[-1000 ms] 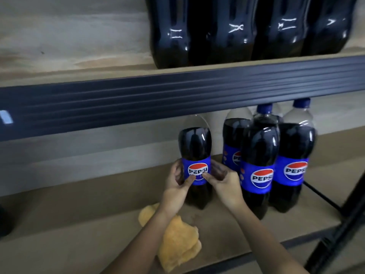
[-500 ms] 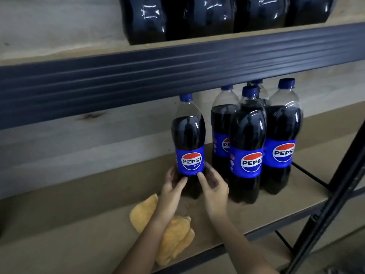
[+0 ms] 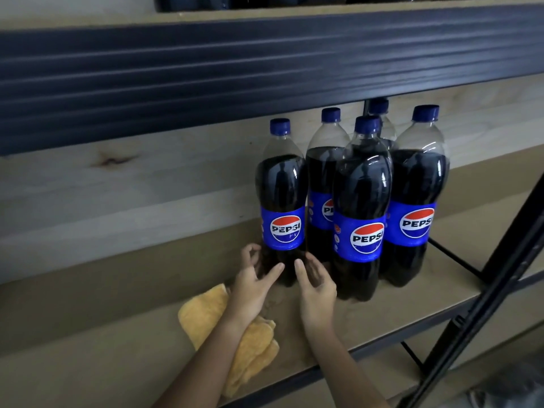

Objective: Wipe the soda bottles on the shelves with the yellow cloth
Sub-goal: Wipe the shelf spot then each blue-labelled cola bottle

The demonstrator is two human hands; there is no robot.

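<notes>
Both hands [image 3: 282,285] seemingly flanking bottle [image 3: 282,201]

Lower shelf board [image 3: 123,343]: pale wood, dark metal front edge; five cola bottles stand upright on it, blue caps, blue labels; leftmost bottle [image 3: 282,201] just apart from the cluster of four [image 3: 382,201], which stand touching or nearly so, one at the back mostly hidden; yellow cloth [image 3: 206,313] lies crumpled on the board near the front edge, left of the bottles; upper shelf [image 3: 265,54] overhead, dark ribbed front beam, dark bottle bases barely visible on it
</notes>
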